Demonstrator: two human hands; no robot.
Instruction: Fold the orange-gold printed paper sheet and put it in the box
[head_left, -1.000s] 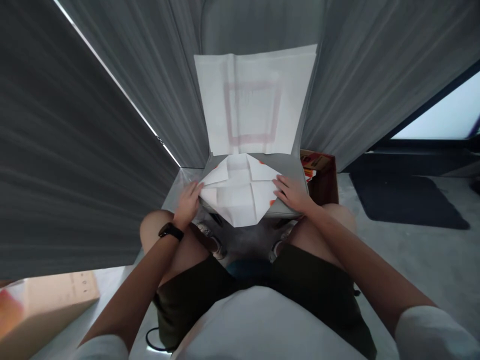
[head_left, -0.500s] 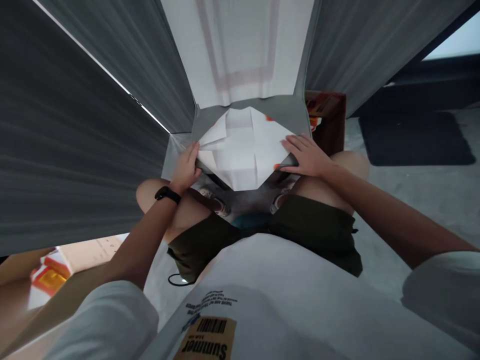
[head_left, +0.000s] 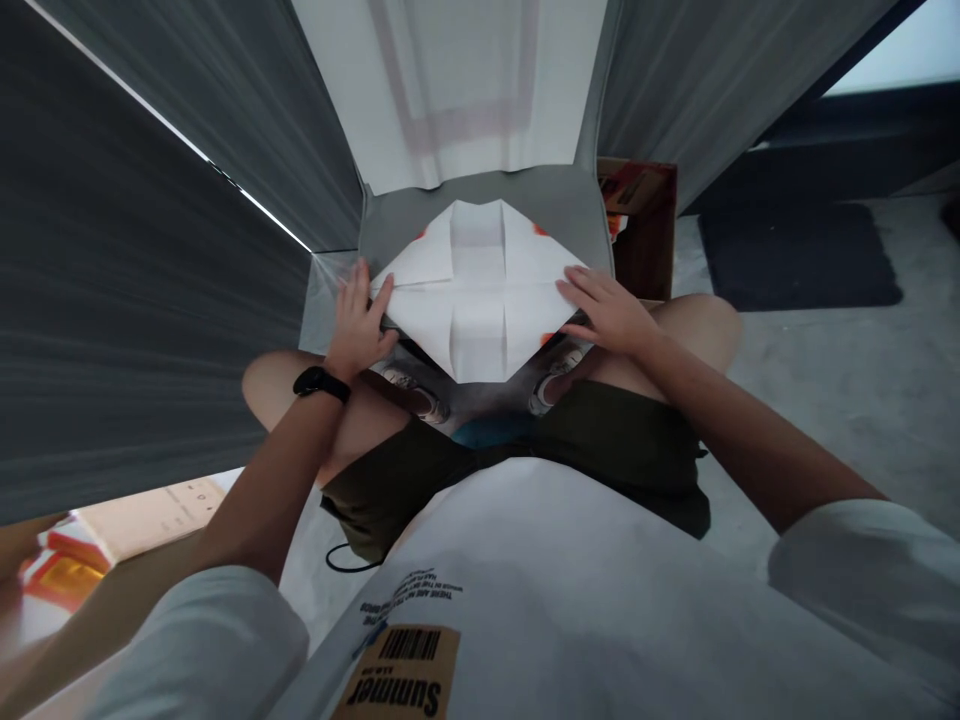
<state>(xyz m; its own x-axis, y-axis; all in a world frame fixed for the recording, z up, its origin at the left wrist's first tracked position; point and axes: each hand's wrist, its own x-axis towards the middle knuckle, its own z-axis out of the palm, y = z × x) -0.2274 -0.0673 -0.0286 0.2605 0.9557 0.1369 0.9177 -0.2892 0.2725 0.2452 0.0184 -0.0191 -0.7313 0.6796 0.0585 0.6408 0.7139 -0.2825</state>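
A white folded paper sheet, shaped like a flattened diamond with crease lines and small orange patches along its edges, lies before me on a grey chair seat, its near end jutting past the seat edge. At the sheet's left corner is my left hand, fingers spread, with the thumb side touching the paper. Flat across the right corner rest the stretched fingers of my right hand; its thumb lies along the lower edge by an orange patch. The underside of the sheet is hidden.
A large white sheet with faint reddish bands covers the chair back. Grey curtains hang on both sides. An open cardboard box stands right of the chair, near a dark mat. Orange-and-white packets lie in a box at lower left.
The left flaps of the paper have been flattened outward, and its two halves now look even. My left hand's fingers have spread apart. My right hand stays at the right corner.
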